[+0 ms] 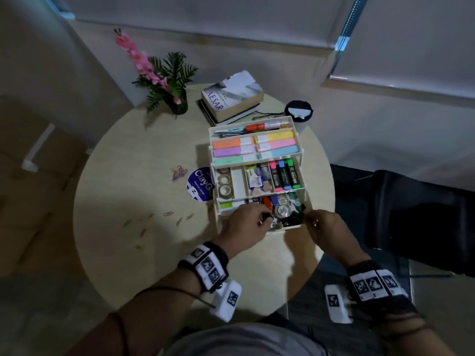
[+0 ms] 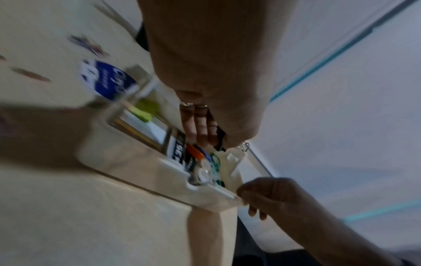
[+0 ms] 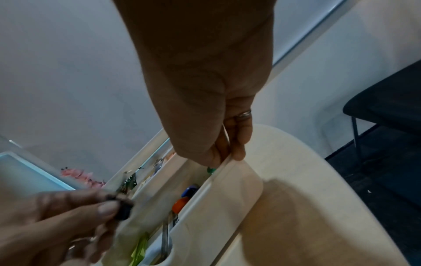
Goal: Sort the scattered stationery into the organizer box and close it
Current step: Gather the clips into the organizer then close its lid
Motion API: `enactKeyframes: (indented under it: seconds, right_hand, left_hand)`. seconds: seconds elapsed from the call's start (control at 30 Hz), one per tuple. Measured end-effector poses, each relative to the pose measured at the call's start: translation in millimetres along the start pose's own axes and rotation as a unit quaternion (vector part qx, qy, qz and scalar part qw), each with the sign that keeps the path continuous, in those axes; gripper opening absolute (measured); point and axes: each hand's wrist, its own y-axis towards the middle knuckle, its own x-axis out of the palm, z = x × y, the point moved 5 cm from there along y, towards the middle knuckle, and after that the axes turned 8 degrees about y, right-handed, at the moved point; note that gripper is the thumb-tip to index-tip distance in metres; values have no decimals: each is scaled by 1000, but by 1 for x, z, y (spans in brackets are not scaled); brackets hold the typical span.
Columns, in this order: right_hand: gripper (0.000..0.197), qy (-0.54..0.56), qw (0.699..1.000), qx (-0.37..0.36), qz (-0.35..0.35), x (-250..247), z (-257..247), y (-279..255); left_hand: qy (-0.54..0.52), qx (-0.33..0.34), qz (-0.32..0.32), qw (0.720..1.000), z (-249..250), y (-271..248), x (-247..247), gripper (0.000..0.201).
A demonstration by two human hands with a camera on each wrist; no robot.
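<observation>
The organizer box (image 1: 257, 173) stands open in three stepped tiers on the round worktop (image 1: 144, 176). Over its nearest tray, the left hand (image 1: 244, 224) pinches a small black clip (image 3: 124, 209) between thumb and fingertips. The right hand (image 1: 323, 229) pinches the tray's near right wall, thumb inside. Loose paper clips (image 1: 180, 218) lie scattered on the worktop left of the box.

Both forearms are bare; each wrist carries a black strap faced with white squares printed with black coded markers, and a white block with one more marker hangs beneath it; a thin black cord runs along the left forearm; a ring sits on a finger of the right hand (image 3: 227, 126); rings also show on the left hand (image 2: 205, 90); the top is grey.
</observation>
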Motion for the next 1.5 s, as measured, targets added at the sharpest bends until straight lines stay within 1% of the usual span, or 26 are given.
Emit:
enactKeyframes:
  seconds: [0.1,0.2,0.27,0.33,0.4,0.47,0.53,0.63,0.73,0.87,0.9,0.97,1.03,1.1,1.13,1.2,1.27,1.3,1.33,1.37,1.4,1.47,1.5]
  right_hand:
    - [10,35,999,-36,-7,-9,1,-11]
    - [15,46,997,-57,-34,-12,5,-20]
    - [18,56,996,-59,-42,-12,8,-23]
    - [19,62,996,-58,-41,-11,8,-23]
    - [18,59,996,-54,-34,-11,5,-21]
    - [16,46,997,-50,-27,-11,-4,-18]
    - [15,28,997,-62,-22,-8,-17,-13]
    - [15,25,993,-111,-39,3,-51,-4]
    - [14,50,983,-154,-88,23,-107,6]
    - [12,86,965,-201,-146,68,-196,17]
    - [16,105,962,-201,-155,82,-215,21]
    - [32,137,961,-184,-157,115,-249,33]
    - [47,125,968,-145,-160,153,-269,46]
    - [58,92,976,-100,-170,193,-279,59]
    - [62,70,980,-88,-163,210,-281,66]
    - [69,38,989,-47,-138,237,-272,82]
    - [79,15,995,24,-96,244,-259,94]
    - [84,13,997,32,-62,241,-255,97]
    - [81,16,999,16,-29,237,-255,96]
    - [69,25,999,4,-30,241,-256,92]
    - [59,11,999,-18,-36,252,-249,90]
    - [56,-5,997,-63,-38,276,-240,77]
    - [59,-15,997,-61,-38,287,-237,70]
  left_hand:
    - [19,13,-19,1000,24,25,34,14]
    - [17,-12,-49,999,28,36,61,16]
    - [20,-13,-68,997,26,35,69,22]
    - [30,10,-80,996,22,31,68,26]
    - [23,44,-84,995,14,22,63,26]
    - [6,75,-72,995,2,8,50,25]
    - [-5,97,-38,995,-11,-11,31,22]
    - [-25,96,25,995,-35,-42,-5,19]
    - [-27,45,107,993,-79,-77,-42,18]
    - [5,-70,208,976,-164,-126,-76,23]
    - [20,-92,223,970,-186,-139,-81,25]
    - [47,-126,237,962,-227,-160,-88,31]
    - [77,-181,214,957,-266,-177,-89,51]
    - [95,-243,163,952,-301,-191,-86,76]
    - [97,-264,141,949,-316,-196,-85,86]
    - [98,-279,120,948,-339,-202,-83,95]
    - [97,-272,108,951,-354,-202,-83,96]
    - [94,-270,100,953,-360,-201,-84,96]
    - [89,-270,91,954,-365,-199,-83,96]
    - [85,-270,83,956,-369,-196,-83,96]
    - [85,-268,77,956,-372,-193,-83,96]
    - [96,-259,74,958,-373,-186,-84,95]
    - [105,-253,75,959,-371,-182,-84,96]
